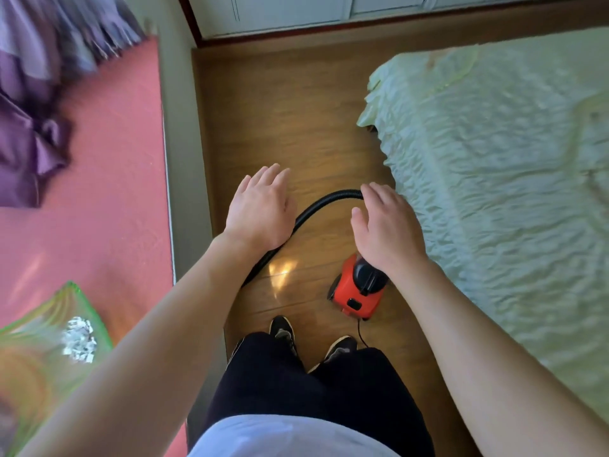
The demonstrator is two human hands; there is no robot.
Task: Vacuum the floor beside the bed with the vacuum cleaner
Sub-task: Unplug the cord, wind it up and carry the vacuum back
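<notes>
Your left hand (260, 209) and right hand (385, 229) hover apart, palms down, fingers straight, holding nothing. Below them, the red canister vacuum cleaner (357, 291) sits on the wooden floor (280, 110) just beside the pale green bed (494, 159). Its black hose (333, 195) curves across between your hands.

You see a glossy wood-plank floor (296, 110) at centre, catching glare. The vacuum cleaner (357, 290) looks like smooth red and black plastic, its hose (324, 201) ribbed black. At right, the bed (494, 166) wears crinkled pale-green cloth.
</notes>
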